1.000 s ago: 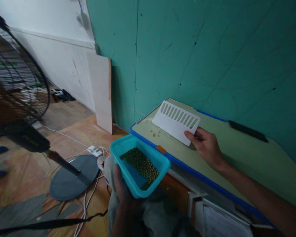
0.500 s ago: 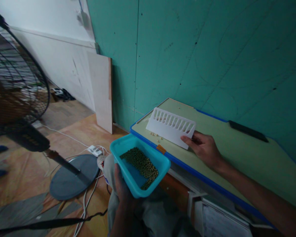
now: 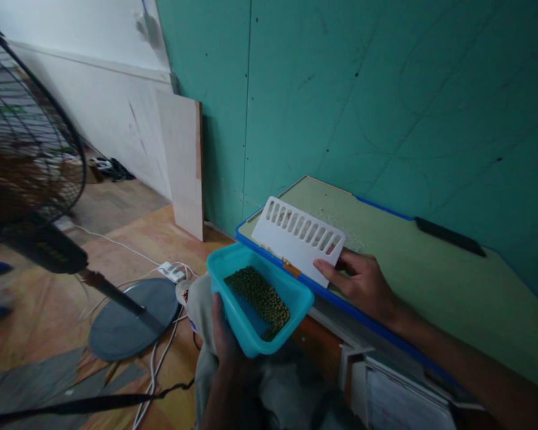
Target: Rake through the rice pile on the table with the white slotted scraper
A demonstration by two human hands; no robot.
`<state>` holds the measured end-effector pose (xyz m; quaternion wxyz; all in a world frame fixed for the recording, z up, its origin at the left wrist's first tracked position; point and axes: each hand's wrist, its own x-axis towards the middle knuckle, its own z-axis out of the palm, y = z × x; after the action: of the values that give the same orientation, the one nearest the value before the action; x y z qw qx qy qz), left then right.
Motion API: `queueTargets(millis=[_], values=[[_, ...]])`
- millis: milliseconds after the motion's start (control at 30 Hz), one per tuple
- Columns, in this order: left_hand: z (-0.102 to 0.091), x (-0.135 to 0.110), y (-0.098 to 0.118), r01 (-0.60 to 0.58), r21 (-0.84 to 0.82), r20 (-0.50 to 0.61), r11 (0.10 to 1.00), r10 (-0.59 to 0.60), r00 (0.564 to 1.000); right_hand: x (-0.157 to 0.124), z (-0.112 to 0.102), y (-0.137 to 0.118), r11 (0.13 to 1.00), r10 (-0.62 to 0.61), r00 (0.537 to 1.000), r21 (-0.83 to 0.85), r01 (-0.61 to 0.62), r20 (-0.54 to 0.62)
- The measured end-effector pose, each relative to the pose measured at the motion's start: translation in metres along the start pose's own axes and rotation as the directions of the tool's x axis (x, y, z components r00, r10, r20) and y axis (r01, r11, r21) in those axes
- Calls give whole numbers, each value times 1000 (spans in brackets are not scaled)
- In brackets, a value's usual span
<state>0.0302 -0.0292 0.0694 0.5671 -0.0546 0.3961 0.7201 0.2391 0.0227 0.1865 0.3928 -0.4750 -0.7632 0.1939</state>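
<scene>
My right hand (image 3: 363,286) pinches the right end of a flat white plastic plate (image 3: 282,242) with a row of slots along its far edge. The plate leans over the near edge of a pale green board top (image 3: 430,292), pushing a few light beans (image 3: 287,263) against the blue edging. Just below that edge, my left hand (image 3: 224,337) grips a turquoise plastic tub (image 3: 296,292) by its left side. Inside lie many small green beans (image 3: 246,283) and some tan ones at the right end. My left fingers under the tub are hidden.
A black floor fan (image 3: 45,239) stands at the left on a round grey base (image 3: 143,316). White cables run to a power strip (image 3: 171,272). A dark bar (image 3: 451,237) lies at the board's far edge, against the green wall (image 3: 323,89). A white panel (image 3: 182,167) leans nearby.
My right hand has drawn the slotted plate toward me and left, to the board's near edge, with the light beans swept along. The tub has shifted slightly right.
</scene>
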Motion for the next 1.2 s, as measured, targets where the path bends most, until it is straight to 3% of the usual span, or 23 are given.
queueTargets(millis=[167,433,567,733,833,1033,1100,1200], values=[[-3,3,2,10,-4,-36,1000,-10,999,0,0,-1,998,-47,999,-40,47,5],[-6,2,3,43,-8,-15,999,-43,999,-4,-3,4,940,-276,959,-191,284,66],[-6,3,4,93,-37,-14,995,-93,996,-5,-2,4,912,-326,942,-236,337,82],[-8,5,5,66,12,-37,998,-65,997,-4,-1,3,981,-124,992,-157,118,-29],[-9,6,3,50,26,-29,998,-49,998,1,-3,9,997,26,995,-69,-33,-101],[-10,8,0,45,-19,-17,999,-45,999,18,-28,38,985,138,924,144,-92,-355],[-9,9,0,33,-18,-7,999,-33,999,16,-42,51,987,121,897,148,-63,-425],[-10,10,0,5,7,24,1000,-5,1000,6,-62,69,991,130,869,63,-114,-478]])
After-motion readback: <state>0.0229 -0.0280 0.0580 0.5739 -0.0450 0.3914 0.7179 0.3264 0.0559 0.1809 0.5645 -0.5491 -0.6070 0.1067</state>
